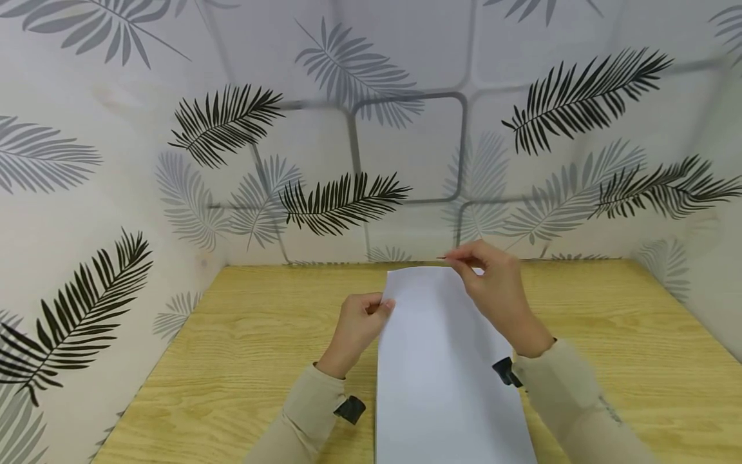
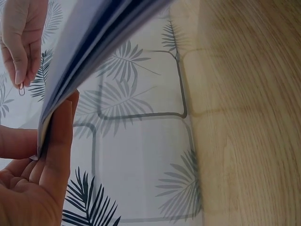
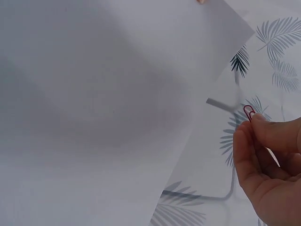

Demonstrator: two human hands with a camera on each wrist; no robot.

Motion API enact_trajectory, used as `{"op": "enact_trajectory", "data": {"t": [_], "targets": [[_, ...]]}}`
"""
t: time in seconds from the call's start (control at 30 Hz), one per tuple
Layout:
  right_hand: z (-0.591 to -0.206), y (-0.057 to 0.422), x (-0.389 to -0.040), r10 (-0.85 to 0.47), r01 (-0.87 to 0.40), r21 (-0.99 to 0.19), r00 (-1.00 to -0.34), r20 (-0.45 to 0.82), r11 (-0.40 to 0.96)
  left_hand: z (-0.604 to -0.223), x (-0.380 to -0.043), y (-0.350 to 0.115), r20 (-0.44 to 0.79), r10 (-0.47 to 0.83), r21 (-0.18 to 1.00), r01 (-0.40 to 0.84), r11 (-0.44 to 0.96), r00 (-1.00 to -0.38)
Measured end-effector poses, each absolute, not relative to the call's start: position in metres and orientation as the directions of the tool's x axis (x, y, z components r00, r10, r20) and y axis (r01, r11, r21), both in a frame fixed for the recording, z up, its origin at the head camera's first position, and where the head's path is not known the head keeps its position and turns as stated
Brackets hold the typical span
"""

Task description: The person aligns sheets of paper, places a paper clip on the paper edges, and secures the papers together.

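A stack of white paper sheets (image 1: 440,374) stretches toward the far side of the wooden table, its far end raised. My left hand (image 1: 361,325) grips the left edge of the stack near that end, thumb on top and fingers beneath. In the left wrist view the layered edges of the sheets (image 2: 77,61) show between thumb and fingers. Above the far right corner, my right hand (image 1: 493,283) pinches a small red paper clip (image 3: 249,112) between thumb and forefinger. The clip's looped end points away from the fingertips, apart from the paper.
The light wooden table (image 1: 261,335) lies under the stack. Behind it and at the sides rise white walls (image 1: 406,148) with a grey and black leaf pattern. Dark wrist straps (image 1: 350,409) sit on both sleeves.
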State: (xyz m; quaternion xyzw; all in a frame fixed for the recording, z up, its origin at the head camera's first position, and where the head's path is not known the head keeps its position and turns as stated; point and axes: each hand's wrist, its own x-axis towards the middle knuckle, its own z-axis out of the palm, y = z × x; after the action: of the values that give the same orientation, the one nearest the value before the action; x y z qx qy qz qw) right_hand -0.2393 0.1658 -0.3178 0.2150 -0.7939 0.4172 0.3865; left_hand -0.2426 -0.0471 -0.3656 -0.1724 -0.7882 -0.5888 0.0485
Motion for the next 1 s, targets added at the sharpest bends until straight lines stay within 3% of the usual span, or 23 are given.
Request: {"op": "enact_trajectory", "data": {"t": [1.0], "targets": [[-0.327,0.133,-0.235,-0.073,-0.694,-0.47,-0.598,0.798,0.546,-0.363,-0.238,-0.044,0.297,0.217,0.896,0.35,0.273,-0.93]]}}
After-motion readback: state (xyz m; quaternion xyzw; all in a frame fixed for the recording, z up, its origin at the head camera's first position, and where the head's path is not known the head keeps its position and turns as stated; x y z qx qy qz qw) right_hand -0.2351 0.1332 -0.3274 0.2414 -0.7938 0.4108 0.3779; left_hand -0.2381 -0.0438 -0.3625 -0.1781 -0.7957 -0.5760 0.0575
